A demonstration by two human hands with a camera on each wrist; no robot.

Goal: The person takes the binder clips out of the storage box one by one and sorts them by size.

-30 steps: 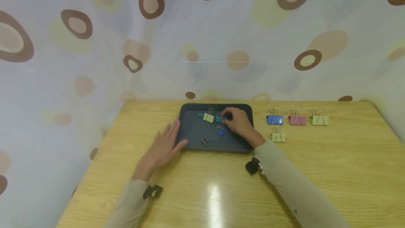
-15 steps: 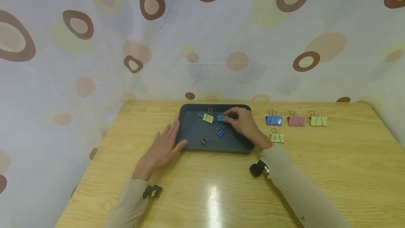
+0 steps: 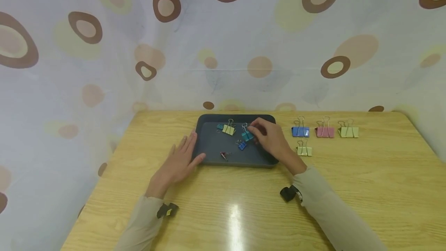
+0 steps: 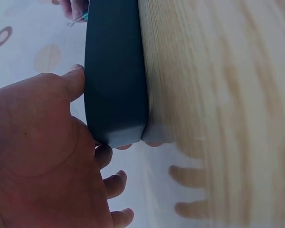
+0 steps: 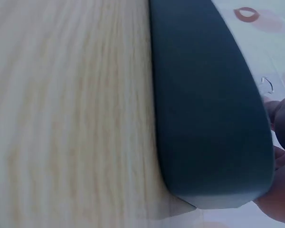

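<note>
Over the right part of a dark tray (image 3: 212,148), my right hand (image 3: 270,138) pinches a teal binder clip (image 3: 247,136) between thumb and fingers, its wire handles pointing up. My left hand (image 3: 179,162) rests against the tray's left side with fingers straight; in the left wrist view that hand (image 4: 42,142) touches the dark tray wall (image 4: 114,76). Inside the tray lie a pale yellow binder clip (image 3: 228,129), a small teal clip (image 3: 220,126), a small blue clip (image 3: 241,145) and a small dark red clip (image 3: 224,155). In the right wrist view the tray wall hides most of the held clip.
Right of the tray, a blue binder clip (image 3: 300,131), a pink one (image 3: 325,132) and a pale yellow one (image 3: 348,132) stand in a row. A smaller yellow clip (image 3: 304,151) stands in front of the blue one. A patterned curtain (image 3: 223,69) hangs behind the wooden table (image 3: 202,204).
My right hand has shifted slightly right, and the teal binder clip has turned from lying level to tilted with its handles up. The left hand stays at the tray.
</note>
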